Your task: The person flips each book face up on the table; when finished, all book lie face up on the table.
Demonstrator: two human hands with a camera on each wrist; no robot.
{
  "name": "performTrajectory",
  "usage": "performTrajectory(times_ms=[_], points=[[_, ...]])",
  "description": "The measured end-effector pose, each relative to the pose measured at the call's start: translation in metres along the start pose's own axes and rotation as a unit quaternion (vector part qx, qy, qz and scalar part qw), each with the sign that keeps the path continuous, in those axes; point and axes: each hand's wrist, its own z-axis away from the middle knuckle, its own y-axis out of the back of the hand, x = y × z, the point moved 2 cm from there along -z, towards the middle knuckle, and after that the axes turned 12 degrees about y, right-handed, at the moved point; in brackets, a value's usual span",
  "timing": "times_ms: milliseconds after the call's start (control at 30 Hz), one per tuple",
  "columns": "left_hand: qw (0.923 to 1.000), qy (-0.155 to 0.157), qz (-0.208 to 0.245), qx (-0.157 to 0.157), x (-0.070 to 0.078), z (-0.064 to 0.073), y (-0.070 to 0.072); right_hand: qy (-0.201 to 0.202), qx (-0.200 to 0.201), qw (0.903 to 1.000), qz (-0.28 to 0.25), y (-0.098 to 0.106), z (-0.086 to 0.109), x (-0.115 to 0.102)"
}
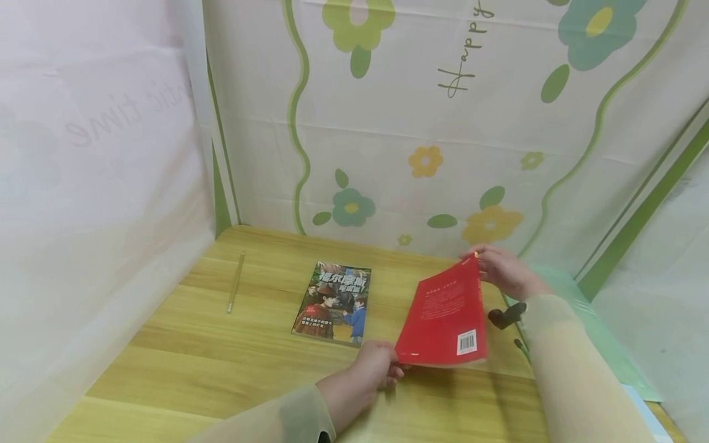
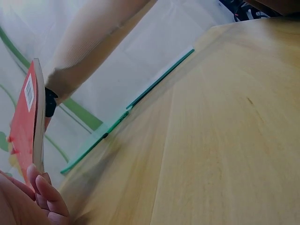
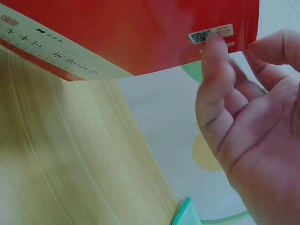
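Note:
A red paperback book [image 1: 437, 307] is held tilted above the wooden table [image 1: 183, 363], its back cover with a white barcode label facing up. My left hand [image 1: 362, 376] pinches its near left corner between thumb and fingers. At the far right corner, my right hand [image 1: 506, 271] grips the edge. In the right wrist view, the thumb and fingers of that hand [image 3: 253, 108] hold the corner, and a white printed panel shows on the underside of the book [image 3: 140, 33]. The left wrist view shows the book [image 2: 26, 122] edge-on, with the left hand [image 2: 35, 199] at its lower end.
A second book [image 1: 335, 301] with an illustrated cover lies flat left of the red one. Farther left is a pencil [image 1: 236, 283]. A translucent green sheet [image 1: 598, 332] lies along the right edge, beneath the right forearm. Printed flower curtains [image 1: 388, 123] wall in the table.

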Motion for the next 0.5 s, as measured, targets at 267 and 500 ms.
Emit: performTrajectory(times_ms=[267,500], points=[[1.0000,0.003,0.005,0.003,-0.001,0.000,-0.003,0.029,-0.016,0.9975,-0.062,-0.006,-0.005,-0.012],[0.9991,-0.014,0.036,0.017,-0.001,0.001,-0.003,0.030,-0.006,0.9981,-0.053,-0.008,-0.005,-0.019]])
